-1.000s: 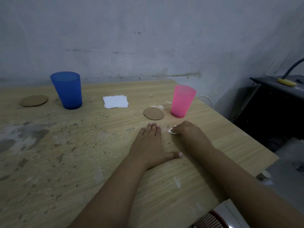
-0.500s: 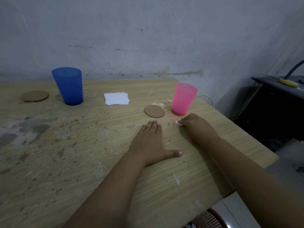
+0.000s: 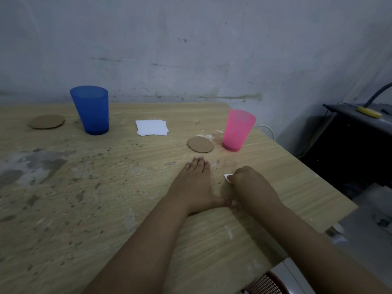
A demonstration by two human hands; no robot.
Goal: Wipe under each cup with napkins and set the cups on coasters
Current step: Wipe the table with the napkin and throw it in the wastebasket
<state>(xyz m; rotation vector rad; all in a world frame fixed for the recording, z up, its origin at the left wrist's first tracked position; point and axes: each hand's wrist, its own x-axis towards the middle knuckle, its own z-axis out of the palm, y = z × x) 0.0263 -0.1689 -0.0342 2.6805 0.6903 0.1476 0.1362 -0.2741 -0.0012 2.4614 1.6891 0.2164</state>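
Observation:
A pink cup (image 3: 238,130) stands upright on the wooden table (image 3: 89,209) at the right, with a round cardboard coaster (image 3: 200,144) just left of it. A blue cup (image 3: 91,110) stands at the back left beside a second coaster (image 3: 46,121). A stack of white napkins (image 3: 151,127) lies between the cups. My left hand (image 3: 194,185) rests flat on the table, fingers straight. My right hand (image 3: 250,183) is curled round a white napkin (image 3: 228,178), pressing it on the table in front of the pink cup; most of the napkin is hidden.
The table's right edge runs diagonally close to my right arm. A dark cabinet (image 3: 356,145) with a yellow object and a cable stands to the right. A red basket (image 3: 266,284) sits on the floor below. The wall is right behind the table.
My right hand with the napkin slid away toward the pink cup and has now come back toward me. My left hand has stayed flat in place.

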